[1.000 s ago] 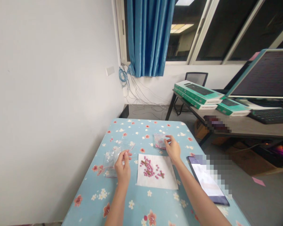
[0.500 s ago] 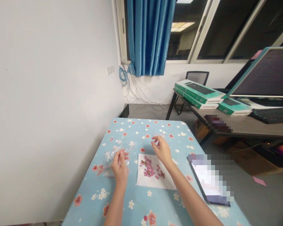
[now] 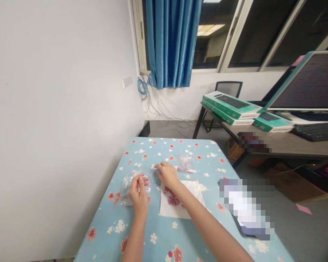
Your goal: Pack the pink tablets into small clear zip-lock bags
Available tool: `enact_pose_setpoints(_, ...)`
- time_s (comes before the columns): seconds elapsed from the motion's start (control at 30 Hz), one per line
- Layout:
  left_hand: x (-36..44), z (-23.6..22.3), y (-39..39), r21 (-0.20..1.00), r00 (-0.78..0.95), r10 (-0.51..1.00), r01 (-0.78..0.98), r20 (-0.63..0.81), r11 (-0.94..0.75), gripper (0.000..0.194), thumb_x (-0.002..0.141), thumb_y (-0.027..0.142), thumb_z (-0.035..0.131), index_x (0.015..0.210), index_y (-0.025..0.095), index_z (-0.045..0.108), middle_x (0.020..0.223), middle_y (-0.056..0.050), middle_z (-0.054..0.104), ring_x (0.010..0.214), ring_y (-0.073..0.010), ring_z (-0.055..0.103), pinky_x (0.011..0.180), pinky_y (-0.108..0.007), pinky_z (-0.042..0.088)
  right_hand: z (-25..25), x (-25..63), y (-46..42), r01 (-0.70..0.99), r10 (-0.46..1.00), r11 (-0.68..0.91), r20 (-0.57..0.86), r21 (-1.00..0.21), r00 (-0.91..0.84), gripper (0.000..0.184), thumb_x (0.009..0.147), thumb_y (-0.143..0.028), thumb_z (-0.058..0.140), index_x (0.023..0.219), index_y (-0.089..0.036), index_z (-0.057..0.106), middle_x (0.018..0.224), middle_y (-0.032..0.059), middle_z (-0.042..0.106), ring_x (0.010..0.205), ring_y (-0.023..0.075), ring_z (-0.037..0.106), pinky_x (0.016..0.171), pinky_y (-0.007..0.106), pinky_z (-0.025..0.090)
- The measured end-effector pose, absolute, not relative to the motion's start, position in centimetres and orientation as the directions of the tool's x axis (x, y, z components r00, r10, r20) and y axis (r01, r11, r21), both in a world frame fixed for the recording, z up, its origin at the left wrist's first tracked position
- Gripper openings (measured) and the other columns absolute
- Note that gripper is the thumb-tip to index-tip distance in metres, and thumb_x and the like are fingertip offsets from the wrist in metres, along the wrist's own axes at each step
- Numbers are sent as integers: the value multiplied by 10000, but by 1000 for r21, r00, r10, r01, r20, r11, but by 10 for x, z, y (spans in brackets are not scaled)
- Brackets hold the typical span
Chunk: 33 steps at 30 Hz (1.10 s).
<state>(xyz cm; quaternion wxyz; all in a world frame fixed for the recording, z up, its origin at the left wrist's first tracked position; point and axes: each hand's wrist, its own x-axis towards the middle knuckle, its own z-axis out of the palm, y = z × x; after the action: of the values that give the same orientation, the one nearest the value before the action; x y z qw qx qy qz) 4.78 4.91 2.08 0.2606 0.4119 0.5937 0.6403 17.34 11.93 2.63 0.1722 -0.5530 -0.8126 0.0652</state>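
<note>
My left hand (image 3: 139, 190) pinches a clear plastic bag (image 3: 128, 182) at the left of the blue flowered table (image 3: 153, 233). My right hand (image 3: 168, 175) has crossed over and touches the same bag's upper right corner, fingers curled. Beneath my right forearm lies a white paper sheet (image 3: 192, 198) with several pink and brown beads (image 3: 172, 198) on it. A second small clear bag with pink beads (image 3: 185, 163) lies on the table beyond the sheet, untouched.
A phone (image 3: 247, 214), partly pixelated, lies at the table's right edge. A white wall stands close on the left. A desk at the right carries green keyboard boxes (image 3: 229, 107), a monitor (image 3: 308, 82) and a keyboard. Blue curtain and loose cables hang behind.
My right hand left the small bead bag at the far side and swung left across the paper to the clear bag held by my left hand. The left hand barely moved.
</note>
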Motion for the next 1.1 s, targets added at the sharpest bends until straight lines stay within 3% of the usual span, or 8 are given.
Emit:
enact_pose_setpoints(0.33,49,24,49,971,-526,818,170,233,-168,409,859,520,434,906,156,614,714,-54,643,560,-138,591,391,-192,425,27,175,121,860,924,371,235,-350,-303,291,841,-149,492,1084,-227,632,961,61,625,905,209,575,773,288,389)
enact_pose_setpoints(0.47,49,23,49,970,-529,814,177,238,-169,433,850,542,431,898,154,617,713,-58,647,563,-141,591,397,-195,429,33,210,130,835,946,237,313,-497,-82,283,804,-148,481,1042,-200,626,877,40,611,836,190,561,740,274,383)
enact_pose_setpoints(0.57,50,21,48,976,-524,825,161,211,-147,428,852,538,432,923,157,612,737,-56,642,581,-140,588,380,-185,414,35,244,137,832,938,126,337,-540,77,266,787,-191,485,1013,-197,625,840,27,597,795,188,548,720,279,374)
enact_pose_setpoints(0.77,50,18,48,978,-501,841,150,204,-148,399,863,513,431,937,161,603,757,-50,632,601,-137,591,378,-179,415,29,282,139,849,918,-58,307,-526,253,266,775,-287,504,996,-194,619,842,33,602,832,206,543,702,288,361)
enact_pose_setpoints(0.9,49,17,47,974,-497,840,173,217,-149,378,867,494,434,942,166,607,748,-38,635,602,-136,597,443,-203,463,23,286,138,861,930,-94,264,-501,255,276,777,-316,518,1005,-191,612,827,32,606,825,198,543,685,279,356)
enact_pose_setpoints(1.1,51,17,48,975,-503,839,178,208,-135,390,865,503,430,951,167,608,755,-44,640,604,-143,601,396,-193,428,17,287,138,855,937,-106,236,-508,257,272,790,-330,519,1006,-195,613,826,29,623,886,210,559,691,276,363)
